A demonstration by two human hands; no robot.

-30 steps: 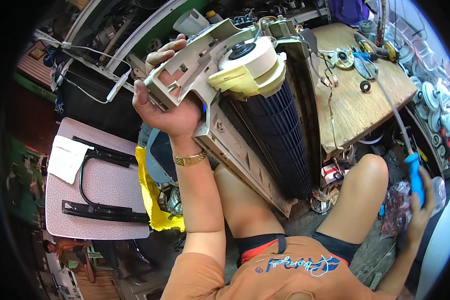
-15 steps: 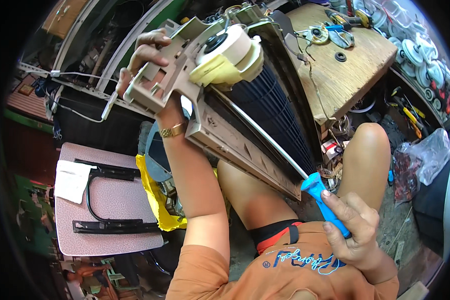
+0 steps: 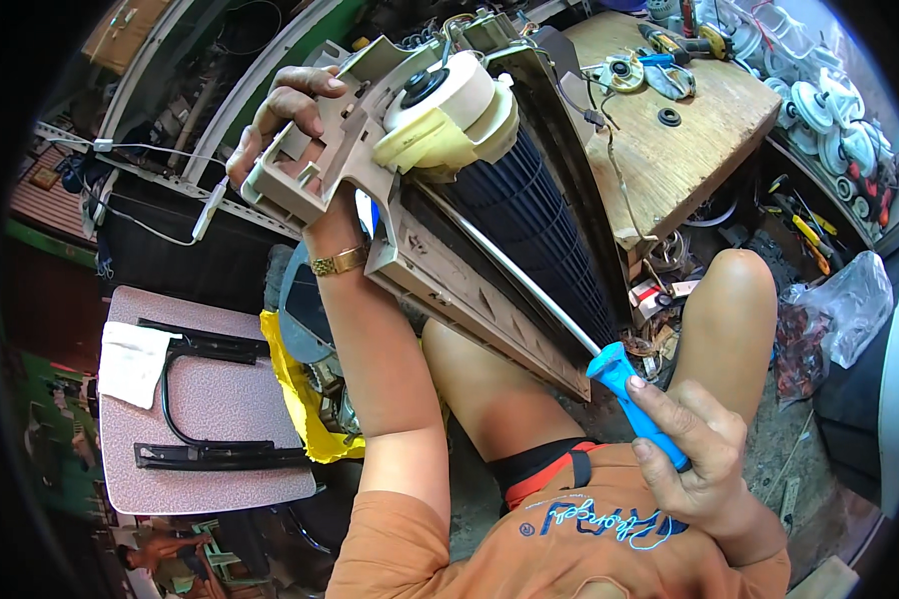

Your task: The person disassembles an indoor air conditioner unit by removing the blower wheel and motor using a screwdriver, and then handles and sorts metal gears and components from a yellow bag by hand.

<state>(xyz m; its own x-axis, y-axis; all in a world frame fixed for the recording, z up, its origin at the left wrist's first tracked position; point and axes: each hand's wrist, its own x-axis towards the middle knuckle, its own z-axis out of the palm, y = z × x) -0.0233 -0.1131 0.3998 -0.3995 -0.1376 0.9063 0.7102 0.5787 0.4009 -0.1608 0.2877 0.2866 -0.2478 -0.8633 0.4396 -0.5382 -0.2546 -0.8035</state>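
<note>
Clamping the screwdriver (image 3: 641, 411) by its handle in the right hand (image 3: 697, 451), lining its shaft up along the left side of the dark roller (image 3: 539, 205) in the frame (image 3: 459, 283). Gripping the frame's upper corner tightly in the left hand (image 3: 288, 125), near the yellow bracket (image 3: 430, 146) and white cylinder (image 3: 459, 98). Facing, farther off, a table (image 3: 699, 160) with a black ring (image 3: 663, 119) on it.

Pale script (image 3: 624, 527) over dk blue ltrs (image 3: 552, 518), orange shirt (image 3: 524, 571) front.
</note>
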